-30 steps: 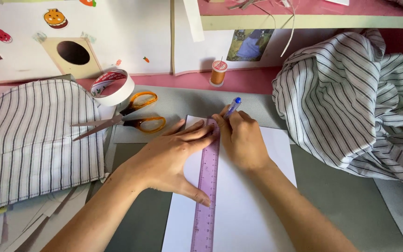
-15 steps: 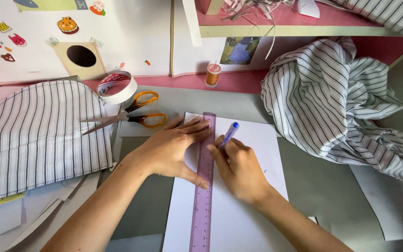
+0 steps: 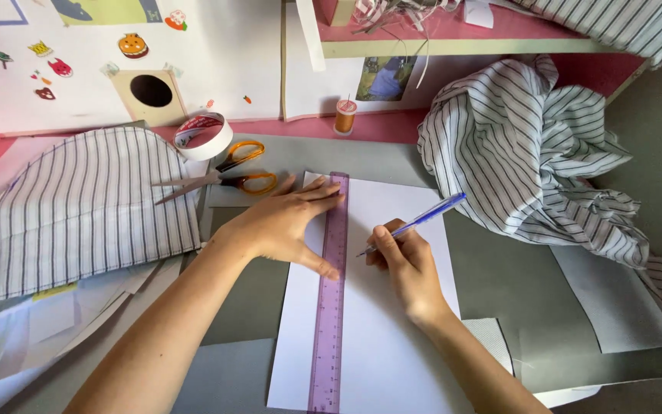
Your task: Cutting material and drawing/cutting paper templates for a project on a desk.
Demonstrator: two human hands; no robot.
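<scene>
The left hand [image 3: 281, 224] lies flat with fingers spread on the purple ruler [image 3: 331, 295], pinning it lengthwise on the white sheet of paper [image 3: 392, 345], which rests on grey card in front of the person. The right hand [image 3: 406, 264] pinches a blue pen [image 3: 415, 222] in a writing grip, its tip on the paper just beside the ruler's right edge. Orange-handled scissors [image 3: 231, 176] and a roll of tape [image 3: 203, 136] lie beyond the left hand, with striped fabric [image 3: 530, 153] bunched to the right

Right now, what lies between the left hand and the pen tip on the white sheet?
In the head view, the purple ruler lies between them: the left hand presses on its left edge, and the blue pen in the right hand writes on the white sheet right of it.
</scene>
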